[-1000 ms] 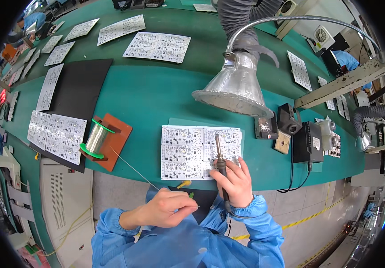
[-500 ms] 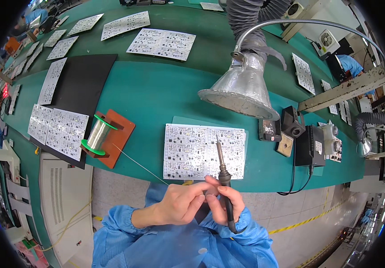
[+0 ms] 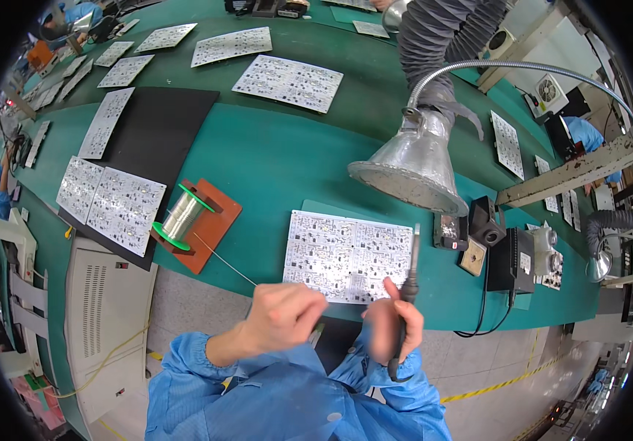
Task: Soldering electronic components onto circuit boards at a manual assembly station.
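My right hand is closed around the dark handle of a soldering iron, whose metal tip points up and away past the right edge of a white circuit board. That board lies flat on the green bench in front of me. To its lower left, my left hand is curled, its fingertips mostly hidden. A thin solder wire runs straight into this hand from a green-ended spool on a reddish-brown stand. The two hands are apart, and the right one is partly blurred.
A metal fume hood on a grey hose hangs over the bench, beyond the board. At right stand a black soldering station, an iron holder and a sponge tray. More circuit boards rest on a black mat at left.
My hands have separated: the right moved right with the soldering iron, which now stands more upright. The left shifted slightly left. The whole view has also shifted.
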{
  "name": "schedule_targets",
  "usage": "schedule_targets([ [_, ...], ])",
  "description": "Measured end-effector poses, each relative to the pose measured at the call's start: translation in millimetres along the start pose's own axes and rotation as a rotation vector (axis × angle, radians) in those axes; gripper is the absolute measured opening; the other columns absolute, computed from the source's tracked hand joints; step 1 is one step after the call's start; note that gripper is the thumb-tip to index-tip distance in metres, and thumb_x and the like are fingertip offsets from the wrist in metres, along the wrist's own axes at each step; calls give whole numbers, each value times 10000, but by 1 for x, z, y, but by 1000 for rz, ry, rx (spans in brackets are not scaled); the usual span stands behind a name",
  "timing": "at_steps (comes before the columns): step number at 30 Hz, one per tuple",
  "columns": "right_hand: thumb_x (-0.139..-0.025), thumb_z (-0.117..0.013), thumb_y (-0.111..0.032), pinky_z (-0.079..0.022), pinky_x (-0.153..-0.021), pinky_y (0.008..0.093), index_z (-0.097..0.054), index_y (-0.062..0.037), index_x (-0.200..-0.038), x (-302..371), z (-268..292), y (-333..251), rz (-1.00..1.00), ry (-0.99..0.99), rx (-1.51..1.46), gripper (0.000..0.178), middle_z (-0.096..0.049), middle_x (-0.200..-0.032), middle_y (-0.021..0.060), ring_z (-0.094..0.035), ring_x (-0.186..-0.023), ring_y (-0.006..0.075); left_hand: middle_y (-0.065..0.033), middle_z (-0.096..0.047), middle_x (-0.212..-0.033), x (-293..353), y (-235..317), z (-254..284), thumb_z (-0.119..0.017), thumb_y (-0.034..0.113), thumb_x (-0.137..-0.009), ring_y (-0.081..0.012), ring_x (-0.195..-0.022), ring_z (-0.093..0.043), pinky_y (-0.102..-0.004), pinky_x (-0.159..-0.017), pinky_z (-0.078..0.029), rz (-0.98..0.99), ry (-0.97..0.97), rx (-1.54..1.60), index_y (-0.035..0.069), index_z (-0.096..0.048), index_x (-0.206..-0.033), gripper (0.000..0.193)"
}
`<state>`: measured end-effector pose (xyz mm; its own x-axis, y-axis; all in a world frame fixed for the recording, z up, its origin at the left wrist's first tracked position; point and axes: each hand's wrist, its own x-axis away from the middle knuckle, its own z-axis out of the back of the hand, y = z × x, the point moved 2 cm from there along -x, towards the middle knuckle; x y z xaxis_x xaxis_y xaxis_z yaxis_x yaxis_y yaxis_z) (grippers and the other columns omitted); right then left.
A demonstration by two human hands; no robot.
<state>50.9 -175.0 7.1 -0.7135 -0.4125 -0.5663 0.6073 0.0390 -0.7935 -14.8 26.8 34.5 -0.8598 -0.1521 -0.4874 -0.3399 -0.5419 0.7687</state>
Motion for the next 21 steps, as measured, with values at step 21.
schedule_targets([
  [21,-655,-864,-129,-461,-963,473,-566,6,-1141,-11,33,27,27,-220,447,585,-646,-1171,232,-579,-1140,417,-85,-634,-698,0,-69,5,-612,81,-914,-109,-496,-577,-260,-449,-428,470,201,68,-10,-599,-897,93],
])
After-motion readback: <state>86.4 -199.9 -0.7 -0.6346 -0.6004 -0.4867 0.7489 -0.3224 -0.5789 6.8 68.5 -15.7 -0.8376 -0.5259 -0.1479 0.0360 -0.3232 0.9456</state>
